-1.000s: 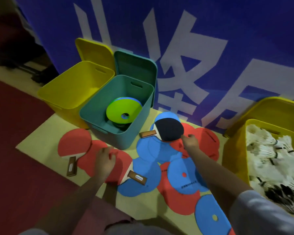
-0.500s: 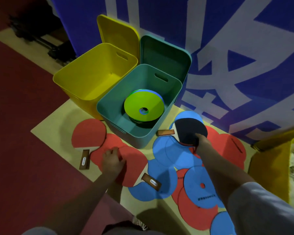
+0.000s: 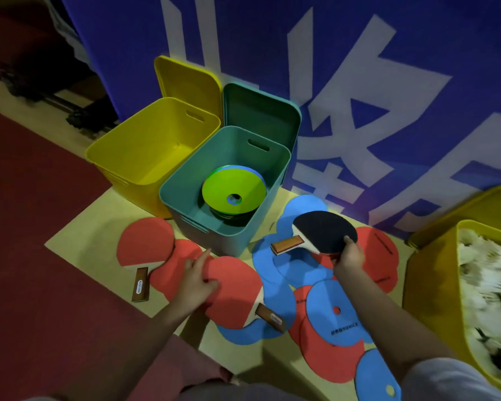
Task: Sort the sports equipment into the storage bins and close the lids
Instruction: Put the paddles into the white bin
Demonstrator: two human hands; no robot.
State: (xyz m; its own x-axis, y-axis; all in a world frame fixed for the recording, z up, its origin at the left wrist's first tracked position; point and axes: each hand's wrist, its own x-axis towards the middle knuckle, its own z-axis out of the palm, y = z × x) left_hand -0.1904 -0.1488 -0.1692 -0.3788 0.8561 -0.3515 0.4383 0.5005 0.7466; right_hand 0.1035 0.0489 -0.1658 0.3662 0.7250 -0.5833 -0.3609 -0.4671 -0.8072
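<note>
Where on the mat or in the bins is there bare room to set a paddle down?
The left yellow bin is bare inside. A bare mat strip lies between that bin and the far-left red paddle. The teal bin holds stacked discs. Crowded: overlapping paddles and discs from the left hand to the right hand.

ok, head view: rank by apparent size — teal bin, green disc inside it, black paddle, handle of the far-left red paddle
1. teal bin
2. and 3. green disc and black paddle look alike; not ranked
4. red paddle handle

Right hand holds the black paddle off the mat, so camera nearness may inflate it.
</note>
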